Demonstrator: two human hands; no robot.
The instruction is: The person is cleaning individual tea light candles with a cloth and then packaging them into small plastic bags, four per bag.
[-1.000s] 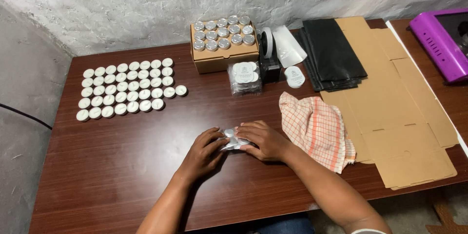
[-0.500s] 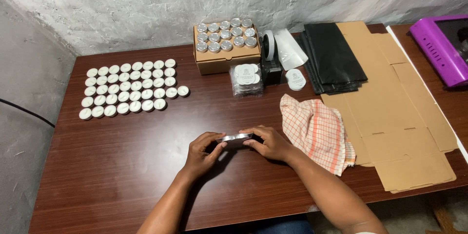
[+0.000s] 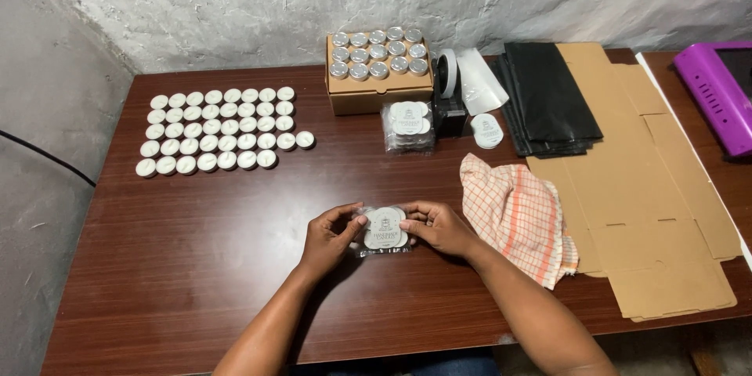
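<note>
Clear pack [image 3: 384, 229] between both hands' grip

The purple device [image 3: 717, 94], right of the flattened cardboard [image 3: 642, 211], is cut off by the picture's edge. The clear packet [image 3: 384, 229] is partly hidden by fingertips; its label is too small to be told.

Bare table [image 3: 235, 251] lies open left of the hands; the checked cloth [image 3: 513, 215] crowds the right.
</note>
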